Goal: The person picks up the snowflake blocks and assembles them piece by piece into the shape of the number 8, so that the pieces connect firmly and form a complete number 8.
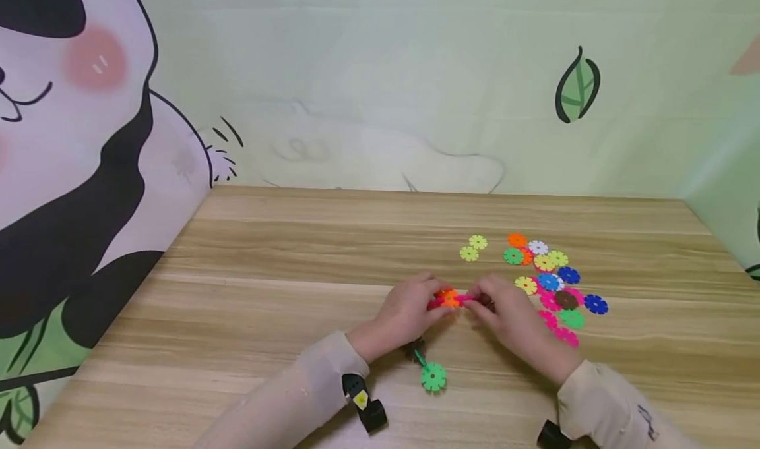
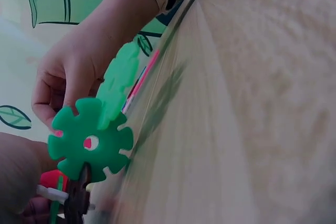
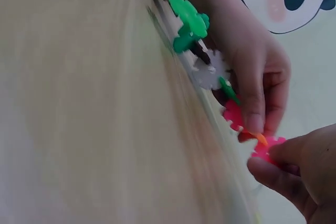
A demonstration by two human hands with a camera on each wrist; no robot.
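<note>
Both hands meet at the middle of the wooden table point(image 1: 267, 271). My left hand point(image 1: 436, 299) pinches a chain of joined plastic snowflake discs at its red disc point(image 3: 233, 114) and orange disc point(image 1: 449, 298). My right hand point(image 1: 477, 302) pinches a pink disc point(image 3: 268, 148) against the orange end. The chain trails back under my left wrist through a white disc point(image 3: 210, 69) to a green disc point(image 1: 433, 376) lying on the table. In the wrist views the left hand point(image 3: 252, 66), right hand point(image 3: 299, 174) and green disc point(image 2: 89, 140) show close up.
A pile of loose discs point(image 1: 552, 284) in several colours lies just right of my right hand, and two yellow-green discs point(image 1: 473, 248) sit apart behind the hands. Panda-print walls close the table's left, back and right sides.
</note>
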